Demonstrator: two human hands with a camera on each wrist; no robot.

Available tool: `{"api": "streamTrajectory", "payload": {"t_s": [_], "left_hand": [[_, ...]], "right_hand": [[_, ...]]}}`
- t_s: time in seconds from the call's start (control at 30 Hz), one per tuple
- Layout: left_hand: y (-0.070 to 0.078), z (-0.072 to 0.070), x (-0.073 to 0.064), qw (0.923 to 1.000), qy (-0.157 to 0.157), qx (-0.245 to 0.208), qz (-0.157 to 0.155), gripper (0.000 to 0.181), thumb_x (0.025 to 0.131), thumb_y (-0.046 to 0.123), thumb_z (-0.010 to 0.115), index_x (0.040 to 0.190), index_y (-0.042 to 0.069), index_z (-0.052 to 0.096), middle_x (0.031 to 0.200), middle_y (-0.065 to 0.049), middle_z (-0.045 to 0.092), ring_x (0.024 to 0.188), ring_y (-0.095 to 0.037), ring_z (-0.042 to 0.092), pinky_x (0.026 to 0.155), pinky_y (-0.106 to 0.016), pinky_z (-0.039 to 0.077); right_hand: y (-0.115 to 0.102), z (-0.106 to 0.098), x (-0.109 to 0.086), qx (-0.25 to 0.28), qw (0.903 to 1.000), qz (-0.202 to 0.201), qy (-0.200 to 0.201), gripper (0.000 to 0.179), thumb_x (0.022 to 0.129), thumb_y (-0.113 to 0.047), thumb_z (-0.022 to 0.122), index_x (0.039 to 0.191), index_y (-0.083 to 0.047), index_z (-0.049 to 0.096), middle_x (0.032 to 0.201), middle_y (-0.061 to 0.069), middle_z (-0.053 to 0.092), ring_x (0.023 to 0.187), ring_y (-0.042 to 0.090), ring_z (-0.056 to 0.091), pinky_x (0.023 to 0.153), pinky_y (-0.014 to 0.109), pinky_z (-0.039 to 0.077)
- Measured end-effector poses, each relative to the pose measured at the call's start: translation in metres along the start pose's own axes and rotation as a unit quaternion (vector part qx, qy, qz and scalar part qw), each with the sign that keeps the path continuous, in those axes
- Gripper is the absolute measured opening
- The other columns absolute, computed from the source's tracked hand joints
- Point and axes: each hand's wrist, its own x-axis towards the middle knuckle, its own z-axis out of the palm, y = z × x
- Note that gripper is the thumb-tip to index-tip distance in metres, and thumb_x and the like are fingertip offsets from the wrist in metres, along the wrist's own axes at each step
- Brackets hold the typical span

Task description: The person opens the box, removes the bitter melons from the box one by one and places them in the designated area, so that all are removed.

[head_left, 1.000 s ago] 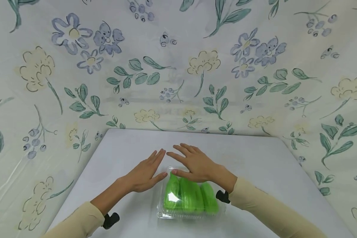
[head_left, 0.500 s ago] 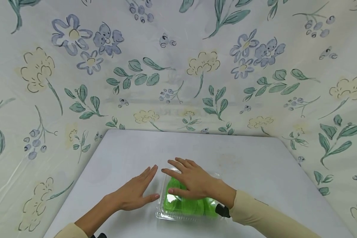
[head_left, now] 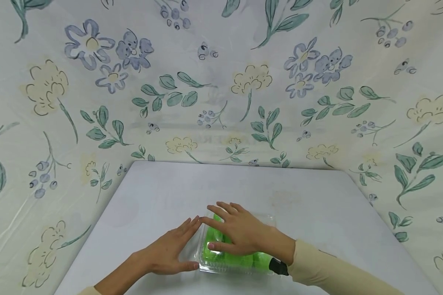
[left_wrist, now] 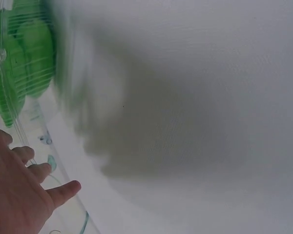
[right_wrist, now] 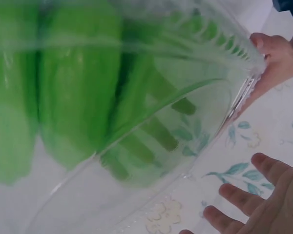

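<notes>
The box (head_left: 221,271), holding green items (right_wrist: 80,87), lay on the table (head_left: 310,200). Left hand (head_left: 167,250): fingers extended, released, at its left side, perhaps touching. Right hand (head_left: 240,230): likewise released, spread over it.

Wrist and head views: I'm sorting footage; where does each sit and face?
Head: worn there, facing forward and down at the clear box; left hand and right hand show.
Left wrist: on that wrist, facing table, box at edge; left hand shows.
Right wrist: likewise worn, facing green contents; both hands show.
Head and right wrist share both hands.
</notes>
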Motion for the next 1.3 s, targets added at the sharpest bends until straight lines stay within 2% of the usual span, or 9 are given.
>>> {"api": "streamTrajectory", "payload": {"t_s": [0.2,0.3,0.5,0.63,0.9,1.17,1.3], "left_hand": [[0.001,0.004,-0.003,0.9999,0.007,-0.006,0.013,0.099,0.087,0.072,0.051,0.160,0.017,0.012,0.163,-0.003,0.012,0.147,-0.032,0.017,0.103,-0.061,0.035],[0.001,0.006,-0.005,0.9998,0.011,-0.010,0.012,0.102,0.086,0.071,0.054,0.160,0.016,0.010,0.163,-0.003,0.013,0.146,-0.031,0.018,0.103,-0.061,0.035],[0.001,0.010,-0.007,0.9999,0.010,-0.011,0.007,0.103,0.086,0.068,0.058,0.159,0.013,0.010,0.162,-0.008,0.019,0.146,-0.031,0.021,0.103,-0.060,0.036],[0.000,0.014,-0.008,0.9997,0.008,-0.020,0.011,0.101,0.088,0.068,0.055,0.159,0.013,0.010,0.162,-0.010,0.019,0.146,-0.032,0.021,0.102,-0.061,0.036],[-0.001,0.020,-0.008,0.9996,0.004,-0.025,0.014,0.098,0.090,0.067,0.051,0.160,0.015,0.007,0.162,-0.010,0.018,0.145,-0.033,0.022,0.101,-0.062,0.037],[-0.001,0.022,-0.008,0.9992,0.010,-0.035,0.013,0.096,0.092,0.066,0.050,0.159,0.013,0.006,0.161,-0.011,0.021,0.145,-0.033,0.023,0.100,-0.063,0.037],[-0.002,0.024,-0.008,0.9993,0.011,-0.034,0.012,0.096,0.092,0.065,0.050,0.159,0.012,0.007,0.161,-0.010,0.020,0.144,-0.033,0.025,0.100,-0.062,0.037]], "right_hand": [[-0.014,0.002,-0.008,0.018,0.9996,-0.010,-0.019,0.069,0.099,-0.065,0.029,0.157,-0.028,0.027,0.159,0.005,0.028,0.143,0.032,0.028,0.106,0.056,0.034],[-0.020,0.006,-0.011,0.020,0.9994,-0.014,-0.024,0.067,0.099,-0.064,0.031,0.156,-0.028,0.029,0.159,0.005,0.029,0.142,0.033,0.030,0.105,0.056,0.036],[-0.029,0.018,-0.013,0.013,0.9994,-0.002,-0.031,0.069,0.099,-0.066,0.028,0.157,-0.029,0.026,0.160,0.004,0.024,0.143,0.035,0.029,0.106,0.055,0.034],[-0.035,0.026,-0.010,-0.012,0.9995,0.000,-0.030,0.070,0.099,-0.066,0.026,0.158,-0.029,0.021,0.161,0.005,0.022,0.143,0.034,0.028,0.107,0.056,0.031],[-0.040,0.040,-0.007,-0.098,0.9951,-0.001,-0.004,0.067,0.100,-0.062,0.032,0.157,-0.026,0.027,0.160,0.005,0.026,0.143,0.032,0.029,0.105,0.055,0.035],[-0.041,0.051,-0.008,-0.093,0.9948,-0.002,0.043,0.066,0.100,-0.060,0.034,0.156,-0.025,0.031,0.160,0.006,0.026,0.142,0.034,0.029,0.105,0.059,0.032],[-0.041,0.056,-0.009,-0.093,0.9938,-0.004,0.061,0.074,0.096,-0.066,0.038,0.156,-0.024,0.030,0.160,0.008,0.026,0.142,0.035,0.029,0.105,0.060,0.031]]}}
